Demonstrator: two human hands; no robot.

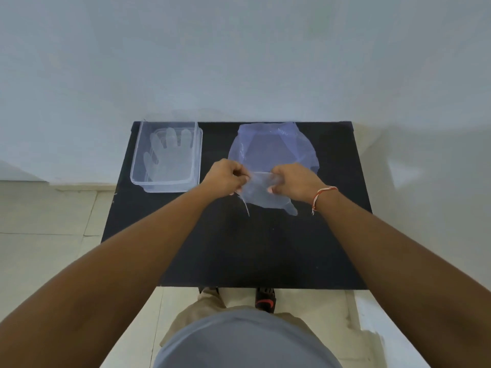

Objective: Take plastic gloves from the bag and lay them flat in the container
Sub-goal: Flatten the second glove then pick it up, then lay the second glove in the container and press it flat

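A clear plastic glove [261, 193] hangs between my two hands above the black table [239, 248], its fingers drooping toward me. My left hand [225, 176] pinches its left cuff edge and my right hand [292, 181] pinches the right edge, stretching the cuff. Behind them lies a bluish translucent bag [271, 147], mouth open. At the back left stands a clear rectangular container [196, 155] with a glove [167, 152] lying flat inside, fingers pointing away from me.
The table stands against a pale wall, with a tiled floor on both sides. My legs and shoes [264, 301] show below the table's near edge. A red-and-white thread circles my right wrist [322, 193].
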